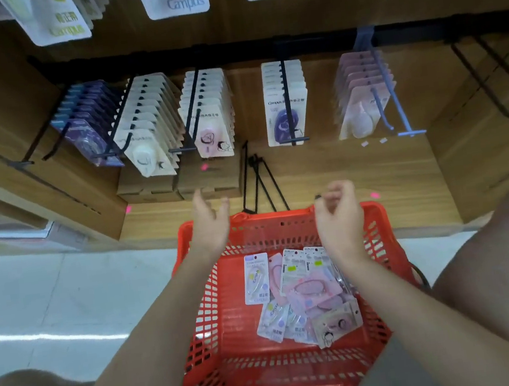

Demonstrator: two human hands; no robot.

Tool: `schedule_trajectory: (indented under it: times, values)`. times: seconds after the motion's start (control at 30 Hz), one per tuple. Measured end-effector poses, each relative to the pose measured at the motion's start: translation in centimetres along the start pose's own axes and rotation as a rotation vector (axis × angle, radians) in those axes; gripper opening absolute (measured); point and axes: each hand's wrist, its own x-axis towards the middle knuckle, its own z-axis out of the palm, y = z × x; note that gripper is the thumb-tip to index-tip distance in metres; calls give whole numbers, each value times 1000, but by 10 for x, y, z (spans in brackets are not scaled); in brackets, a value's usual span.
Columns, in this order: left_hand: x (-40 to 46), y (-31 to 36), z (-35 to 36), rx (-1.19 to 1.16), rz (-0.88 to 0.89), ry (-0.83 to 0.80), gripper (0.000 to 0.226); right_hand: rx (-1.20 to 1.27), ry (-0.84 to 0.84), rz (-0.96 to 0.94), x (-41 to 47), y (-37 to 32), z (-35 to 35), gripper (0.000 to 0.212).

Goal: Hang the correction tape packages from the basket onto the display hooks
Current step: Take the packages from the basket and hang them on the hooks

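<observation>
A red plastic basket (232, 333) stands on the floor in front of me. Inside lie several correction tape packages (304, 295), white, pink and lilac, in a loose pile towards the right. My left hand (210, 222) hovers over the basket's far rim with fingers relaxed and holds nothing. My right hand (338, 211) hangs above the far right rim with fingers loosely curled and nothing in it. On the wooden display above, black hooks (288, 102) carry rows of hung packages: purple, cream, pink-white, blue-white and pink.
Two bare black hooks (486, 81) stick out at the right of the rail. Loose black hooks (260, 182) lie on the wooden base shelf next to cardboard boxes (178, 179). More packages hang on the upper row. My knees frame the basket on both sides.
</observation>
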Motion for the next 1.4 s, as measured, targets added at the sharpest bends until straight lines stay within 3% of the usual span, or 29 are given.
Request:
schedule_trajectory:
  times: [0.1, 0.17, 0.27, 0.37, 0.5, 0.67, 0.8, 0.93, 1.2, 1.3, 1.4]
  values:
    - [-28, -35, 21, 278, 214, -17, 62, -113, -85, 128, -36, 53, -4, 14]
    - [-40, -50, 31, 385, 358, 21, 54, -330, -276, 200, -49, 89, -5, 17]
    - [-56, -73, 45, 484, 414, 46, 47, -659, -606, 243, -55, 126, -8, 33]
    - [-69, -99, 65, 569, 318, -183, 43, -833, -825, 218, -51, 142, -8, 43]
    - [-79, -138, 89, 673, -44, -495, 54, -997, -1008, 206, -54, 162, -13, 60]
    - [-83, -162, 103, 584, -357, -517, 69, -1134, -1015, 181, -68, 182, -17, 69]
    - [-72, -162, 117, 374, -442, -379, 90, -1122, -885, 59, -63, 176, -11, 58]
    - [-59, -171, 121, 313, -441, -293, 101, -1035, -780, -68, -49, 168, -2, 48]
    - [-29, -182, 122, 313, -500, -170, 84, -999, -974, -110, -51, 180, 5, 71]
    - [-20, -184, 131, 304, -549, -105, 89, -912, -888, -16, -59, 180, 9, 61]
    - [-14, -186, 139, 303, -595, -70, 85, -886, -656, -28, -58, 175, 10, 46]
